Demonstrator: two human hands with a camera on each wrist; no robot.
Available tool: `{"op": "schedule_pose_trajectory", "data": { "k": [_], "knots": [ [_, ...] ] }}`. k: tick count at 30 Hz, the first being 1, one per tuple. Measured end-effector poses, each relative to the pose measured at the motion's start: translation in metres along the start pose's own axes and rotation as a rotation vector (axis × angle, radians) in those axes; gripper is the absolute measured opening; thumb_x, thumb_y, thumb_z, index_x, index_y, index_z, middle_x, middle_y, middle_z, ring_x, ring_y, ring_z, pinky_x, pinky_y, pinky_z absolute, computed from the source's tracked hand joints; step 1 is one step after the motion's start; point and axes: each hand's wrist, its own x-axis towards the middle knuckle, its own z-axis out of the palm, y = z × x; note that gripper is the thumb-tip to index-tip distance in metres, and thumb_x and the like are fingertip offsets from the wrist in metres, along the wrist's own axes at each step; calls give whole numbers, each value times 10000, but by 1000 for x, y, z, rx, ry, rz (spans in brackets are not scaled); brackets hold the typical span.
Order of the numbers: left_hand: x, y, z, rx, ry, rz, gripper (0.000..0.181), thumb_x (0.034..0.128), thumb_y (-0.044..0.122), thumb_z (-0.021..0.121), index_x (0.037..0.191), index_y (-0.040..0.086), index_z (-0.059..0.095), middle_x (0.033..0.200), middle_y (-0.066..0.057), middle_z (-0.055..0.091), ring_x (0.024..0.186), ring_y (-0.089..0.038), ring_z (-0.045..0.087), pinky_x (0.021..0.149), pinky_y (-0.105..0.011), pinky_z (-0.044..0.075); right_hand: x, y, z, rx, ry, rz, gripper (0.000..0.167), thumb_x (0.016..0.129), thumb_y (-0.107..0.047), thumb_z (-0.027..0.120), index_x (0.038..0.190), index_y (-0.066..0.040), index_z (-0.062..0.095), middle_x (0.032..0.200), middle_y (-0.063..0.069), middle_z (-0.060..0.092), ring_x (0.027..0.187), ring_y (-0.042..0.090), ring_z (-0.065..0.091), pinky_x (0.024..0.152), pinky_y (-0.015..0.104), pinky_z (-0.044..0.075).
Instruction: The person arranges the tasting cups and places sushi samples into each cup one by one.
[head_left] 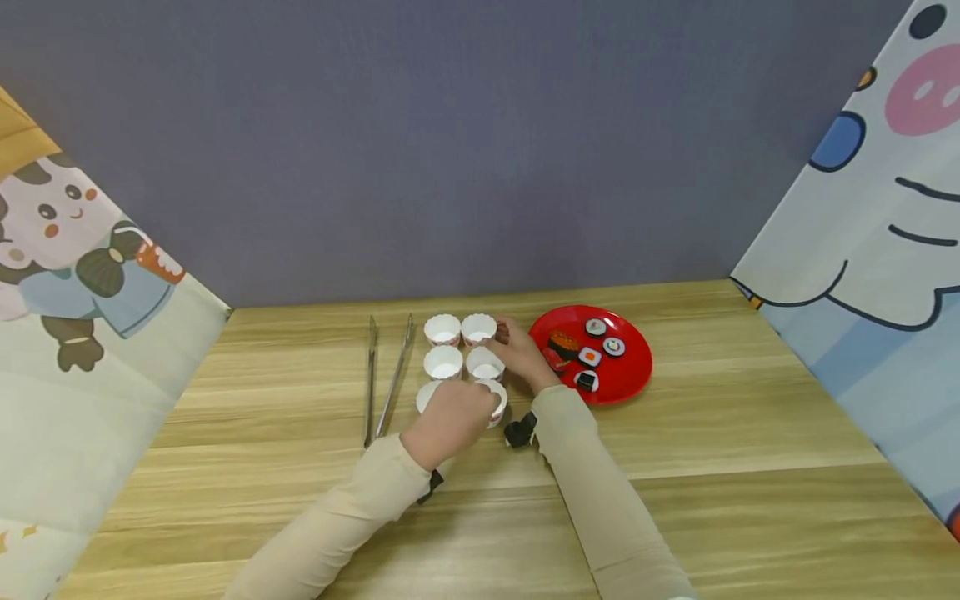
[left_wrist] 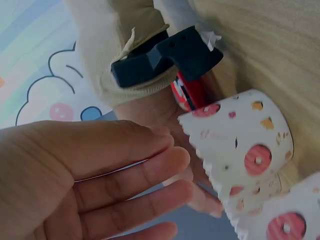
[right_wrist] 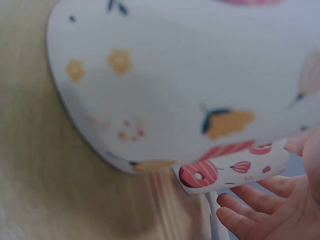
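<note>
Fingers (left_wrist: 142, 173) of my left hand (head_left: 453, 417) run nearly straight, gripping nothing I can see; on my right hand (head_left: 525, 354) they're loosely spread, and from here I can't tell if they touch anything. On the table (head_left: 712, 433) I have a red plate (head_left: 628, 373) at right, two metal rods (head_left: 371, 375) at left, between them six white cups (head_left: 443, 331), the left hand by the nearest row, the right by the far-right cup; sushi pieces (head_left: 589, 357) sit on the plate
</note>
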Motion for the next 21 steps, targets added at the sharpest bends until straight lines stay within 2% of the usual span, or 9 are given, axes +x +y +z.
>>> {"op": "schedule_pose_trajectory", "data": {
  "k": [3,6,11,16,19,21],
  "knots": [
    [-3,-7,-5,-48,-26,-40,196,708,85,743,614,161,588,547,45,530,475,-85,499,390,-272,415,2,0,0,-20,10,-7,520,898,-121,581,1357,28,387,1345,231,471,1244,362,458,1026,440,370],
    [-7,-18,-9,-133,-59,-98,197,720,136,771,633,141,594,573,26,548,505,-107,511,431,-288,438,4,1,-1,-42,29,-7,509,902,-119,585,1348,36,395,1338,236,471,1244,364,458,1034,438,361],
    [-16,-39,-13,-242,-102,-243,180,785,194,745,661,153,622,595,33,570,496,-111,493,430,-298,418,6,1,-3,-73,24,-17,502,906,-110,578,1340,60,392,1324,254,472,1239,377,454,1041,437,353],
    [-29,-59,-12,-256,-63,-394,188,810,189,721,656,149,620,594,29,591,480,-106,463,424,-280,378,5,1,-5,-82,34,-4,509,903,-130,585,1344,44,401,1329,244,473,1241,376,451,1042,439,350],
    [-36,-69,-10,-254,-31,-459,169,817,168,702,667,130,633,604,9,601,474,-102,439,418,-273,377,5,1,-6,-84,33,-8,501,902,-134,585,1341,37,413,1327,241,479,1240,375,453,1043,439,349],
    [-41,-74,-8,-259,-37,-501,163,826,164,686,677,120,637,614,-5,608,472,-107,433,412,-280,377,5,1,-6,-93,26,-14,497,903,-137,583,1340,35,420,1325,240,483,1240,375,456,1042,437,351]
  ]
}}
